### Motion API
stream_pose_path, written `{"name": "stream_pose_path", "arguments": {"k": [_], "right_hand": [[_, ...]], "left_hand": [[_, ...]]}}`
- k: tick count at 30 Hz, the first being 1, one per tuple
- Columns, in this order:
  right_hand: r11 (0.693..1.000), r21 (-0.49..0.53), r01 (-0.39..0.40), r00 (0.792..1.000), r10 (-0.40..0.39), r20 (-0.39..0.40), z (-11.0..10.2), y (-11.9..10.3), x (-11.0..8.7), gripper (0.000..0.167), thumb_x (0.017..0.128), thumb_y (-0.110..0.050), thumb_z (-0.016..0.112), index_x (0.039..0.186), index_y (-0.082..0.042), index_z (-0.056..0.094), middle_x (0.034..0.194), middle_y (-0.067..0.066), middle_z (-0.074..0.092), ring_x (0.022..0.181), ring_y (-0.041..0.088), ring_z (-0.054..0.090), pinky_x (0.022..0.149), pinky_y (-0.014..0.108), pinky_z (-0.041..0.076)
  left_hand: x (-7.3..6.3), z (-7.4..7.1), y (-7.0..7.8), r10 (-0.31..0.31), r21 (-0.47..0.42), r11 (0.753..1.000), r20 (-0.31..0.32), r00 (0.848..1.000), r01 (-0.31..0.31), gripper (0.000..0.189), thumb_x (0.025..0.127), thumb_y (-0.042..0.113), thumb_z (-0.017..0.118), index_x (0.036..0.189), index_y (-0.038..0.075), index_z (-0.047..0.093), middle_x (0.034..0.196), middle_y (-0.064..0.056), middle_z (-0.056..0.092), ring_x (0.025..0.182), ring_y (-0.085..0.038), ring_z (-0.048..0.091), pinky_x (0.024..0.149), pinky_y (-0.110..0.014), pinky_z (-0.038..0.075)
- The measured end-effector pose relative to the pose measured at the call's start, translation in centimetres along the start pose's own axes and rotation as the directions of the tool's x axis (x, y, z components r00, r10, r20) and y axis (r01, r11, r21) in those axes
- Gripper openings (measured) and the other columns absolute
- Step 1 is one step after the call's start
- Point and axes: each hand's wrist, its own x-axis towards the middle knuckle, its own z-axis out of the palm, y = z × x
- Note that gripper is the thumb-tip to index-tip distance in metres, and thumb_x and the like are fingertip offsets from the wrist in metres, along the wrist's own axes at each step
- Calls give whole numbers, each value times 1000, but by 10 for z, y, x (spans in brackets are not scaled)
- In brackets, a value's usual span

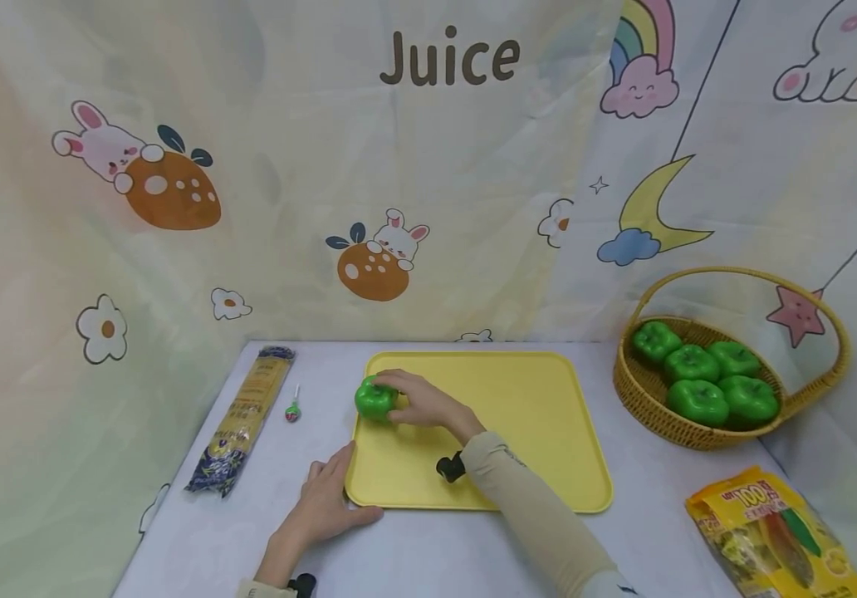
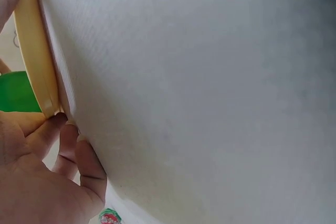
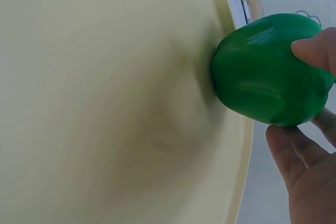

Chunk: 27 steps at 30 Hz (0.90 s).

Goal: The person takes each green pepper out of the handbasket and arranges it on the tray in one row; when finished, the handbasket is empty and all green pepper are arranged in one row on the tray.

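Note:
My right hand (image 1: 424, 400) grips a green bell pepper (image 1: 374, 400) at the left side of the yellow tray (image 1: 503, 432). In the right wrist view, the thumb lies on one side of the pepper (image 3: 268, 72) and the fingers on the other, with its base close over the tray. My left hand (image 1: 321, 500) rests at the tray's front left corner, fingers extended along the left edge and thumb spread along the front. The left wrist view shows its fingertips (image 2: 56, 121) right at the tray's rim (image 2: 39, 51).
A wicker basket (image 1: 645, 415) with several green bell peppers stands at the right. In front of it lies a yellow snack bag (image 1: 776, 531). To the tray's left are a lollipop (image 1: 292, 413) and a long pack of noodles (image 1: 245, 419). A printed cloth (image 1: 286, 208) hangs behind.

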Motion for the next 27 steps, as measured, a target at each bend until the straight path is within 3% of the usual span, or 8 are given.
{"name": "stream_pose_path", "arguments": {"k": [8,19,27], "right_hand": [[1000,8,-1,1000,1,17,4,-2,7,62,92,-13,67,150,-17,46,159,9,41,147,27,41,118,46,37],[999,26,22,999,-23,31,2,-6,15,63,92,-12,67,151,-16,44,159,8,41,145,25,43,117,43,40],[999,32,10,999,-11,35,5,-4,14,63,92,-12,68,151,-15,44,160,9,40,145,26,43,114,43,43]], "left_hand": [[-2,-3,2,-2,-2,1000,5,1000,2,125,62,71,82,159,12,29,156,-8,46,103,-16,38,88,-39,39],[1,-6,3,-15,-14,1000,-2,1000,15,125,62,70,83,160,18,26,158,-3,45,101,-14,37,85,-35,35],[0,-2,1,-11,-19,1000,21,1000,11,126,62,73,82,160,16,26,158,-5,45,104,-15,38,87,-37,38]]}}
